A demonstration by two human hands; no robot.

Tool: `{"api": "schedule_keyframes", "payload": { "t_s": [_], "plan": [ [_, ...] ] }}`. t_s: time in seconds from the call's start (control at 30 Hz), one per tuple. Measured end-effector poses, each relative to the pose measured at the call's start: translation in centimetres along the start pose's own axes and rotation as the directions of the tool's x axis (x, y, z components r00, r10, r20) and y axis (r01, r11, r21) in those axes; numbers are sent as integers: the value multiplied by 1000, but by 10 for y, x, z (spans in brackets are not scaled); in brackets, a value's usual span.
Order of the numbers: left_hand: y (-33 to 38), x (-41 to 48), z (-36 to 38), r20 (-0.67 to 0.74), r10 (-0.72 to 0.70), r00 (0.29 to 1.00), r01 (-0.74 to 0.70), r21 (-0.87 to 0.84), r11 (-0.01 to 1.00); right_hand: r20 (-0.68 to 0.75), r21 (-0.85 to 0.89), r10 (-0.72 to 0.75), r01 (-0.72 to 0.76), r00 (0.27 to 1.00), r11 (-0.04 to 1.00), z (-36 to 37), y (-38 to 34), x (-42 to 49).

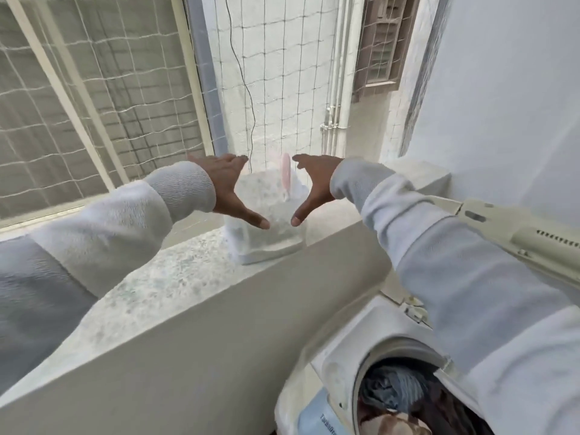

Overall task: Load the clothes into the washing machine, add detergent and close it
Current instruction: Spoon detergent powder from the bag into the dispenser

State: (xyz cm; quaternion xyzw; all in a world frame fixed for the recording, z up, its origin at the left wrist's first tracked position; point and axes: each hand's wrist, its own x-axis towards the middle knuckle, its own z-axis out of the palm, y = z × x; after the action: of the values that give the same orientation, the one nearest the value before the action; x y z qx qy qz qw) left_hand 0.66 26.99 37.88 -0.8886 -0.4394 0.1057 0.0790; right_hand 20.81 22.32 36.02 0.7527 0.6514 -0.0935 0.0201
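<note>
While hands spread | detergent bag (pixel 266 215) between fingers (pixel 238 160), untouched

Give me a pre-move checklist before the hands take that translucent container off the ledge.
1. Left hand free and open: ok.
2. Right hand free and open: ok.
3. Hands placed on either side of the translucent container: ok; contact not yet clear.
4. Container upright on the ledge: ok, it stands near the inner edge.
5. Container closed: cannot tell; a pink piece shows at its top, blurred.
6. Washing machine open and clothes inside the drum: ok.
</note>
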Motion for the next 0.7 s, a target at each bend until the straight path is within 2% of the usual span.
{"api": "schedule_keyframes", "payload": {
  "t_s": [0.1,0.2,0.27,0.33,0.5,0.7],
  "plan": [
    [1,15,12,97,54,994,-41,-125,991,60,39,33,-35,998,999,7,-2,10],
    [0,27,25,11,100,995,-98,-101,990,68,251,25,-41,997,967,21,-1,12],
    [-1,30,29,-48,101,994,-106,-117,988,29,441,19,-30,999,897,31,0,10],
    [0,29,27,-63,106,992,-114,-144,983,-30,556,28,-7,999,831,39,2,6],
    [27,19,6,-158,141,977,-163,-133,978,-130,666,116,0,985,746,46,14,-23],
    [100,3,-5,-202,321,925,-336,-43,941,-219,721,276,-36,936,692,70,66,-103]
  ]
}}
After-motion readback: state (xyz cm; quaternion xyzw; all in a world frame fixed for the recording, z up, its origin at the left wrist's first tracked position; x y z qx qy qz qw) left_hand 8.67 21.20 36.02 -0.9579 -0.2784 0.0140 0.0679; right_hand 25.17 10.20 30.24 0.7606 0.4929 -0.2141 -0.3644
